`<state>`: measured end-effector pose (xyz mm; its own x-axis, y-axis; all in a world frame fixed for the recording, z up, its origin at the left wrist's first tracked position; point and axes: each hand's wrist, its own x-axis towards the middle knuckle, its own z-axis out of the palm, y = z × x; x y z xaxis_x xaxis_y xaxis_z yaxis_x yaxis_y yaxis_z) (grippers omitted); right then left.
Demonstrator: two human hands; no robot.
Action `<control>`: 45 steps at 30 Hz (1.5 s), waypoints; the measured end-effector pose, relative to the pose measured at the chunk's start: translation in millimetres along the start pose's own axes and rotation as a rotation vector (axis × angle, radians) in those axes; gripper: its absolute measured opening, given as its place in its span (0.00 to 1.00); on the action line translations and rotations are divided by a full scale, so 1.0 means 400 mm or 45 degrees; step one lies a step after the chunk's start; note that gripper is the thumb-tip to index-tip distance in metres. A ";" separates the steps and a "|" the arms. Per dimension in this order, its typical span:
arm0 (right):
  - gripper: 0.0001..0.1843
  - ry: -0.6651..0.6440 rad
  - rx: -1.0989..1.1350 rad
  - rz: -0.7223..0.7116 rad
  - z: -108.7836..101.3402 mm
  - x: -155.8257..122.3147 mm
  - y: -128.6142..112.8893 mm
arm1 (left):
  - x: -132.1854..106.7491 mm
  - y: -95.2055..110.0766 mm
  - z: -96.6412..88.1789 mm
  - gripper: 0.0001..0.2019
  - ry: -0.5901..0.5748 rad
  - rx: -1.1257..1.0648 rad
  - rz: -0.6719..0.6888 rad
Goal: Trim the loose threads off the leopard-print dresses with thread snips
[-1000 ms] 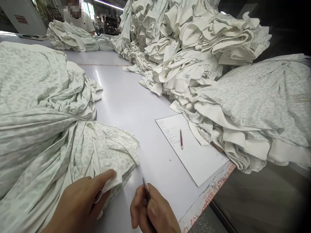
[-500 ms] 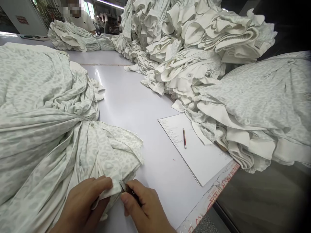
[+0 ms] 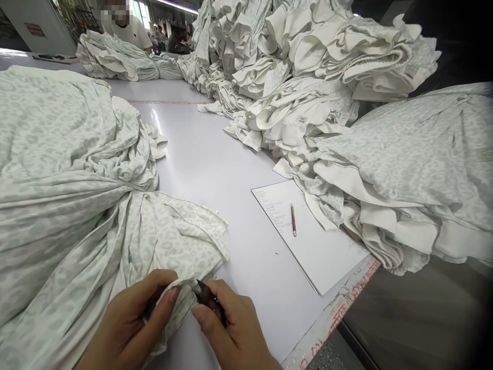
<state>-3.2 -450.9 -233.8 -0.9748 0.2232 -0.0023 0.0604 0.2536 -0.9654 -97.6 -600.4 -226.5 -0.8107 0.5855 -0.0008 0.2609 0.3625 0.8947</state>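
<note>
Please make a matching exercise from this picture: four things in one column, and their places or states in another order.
Things:
1. left hand
2. right hand
3. red pen
4. paper sheet

Places or states:
A. lying on the sheet
B. holding a small dark tool
C. on the white table, beside the fabric pile
D. pinching an edge of patterned fabric

Pairs: 1-D, 2-B, 3-A, 4-C

So the left hand and right hand are both low in frame, basically side by side, fingertips nearly touching, each curled into a tight little pinch, knuckles up.
</note>
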 end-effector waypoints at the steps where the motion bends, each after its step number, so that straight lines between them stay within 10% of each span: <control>1: 0.10 0.016 -0.069 -0.044 0.003 0.002 -0.001 | 0.001 0.002 -0.002 0.09 -0.019 -0.053 -0.032; 23: 0.10 0.163 -0.319 -0.228 0.034 0.033 0.001 | 0.009 -0.003 -0.019 0.08 -0.151 -0.643 -0.252; 30: 0.11 0.142 -0.246 -0.225 0.030 0.039 -0.002 | 0.004 0.007 -0.020 0.10 -0.114 -0.394 -0.209; 36: 0.13 0.251 0.046 0.042 -0.031 0.033 0.017 | 0.003 0.046 -0.009 0.06 0.333 0.209 0.419; 41: 0.15 0.366 0.361 0.214 -0.062 0.039 0.056 | 0.074 0.078 0.022 0.12 -0.084 0.594 0.361; 45: 0.17 0.394 0.441 0.228 -0.060 0.045 0.084 | 0.129 0.059 0.097 0.06 -0.084 0.898 0.271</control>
<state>-13.6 -415.8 -259.8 -0.8428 0.5170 -0.1495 0.0952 -0.1302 -0.9869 -113.0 -533.5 -222.6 -0.6774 0.7296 0.0942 0.7021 0.6029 0.3789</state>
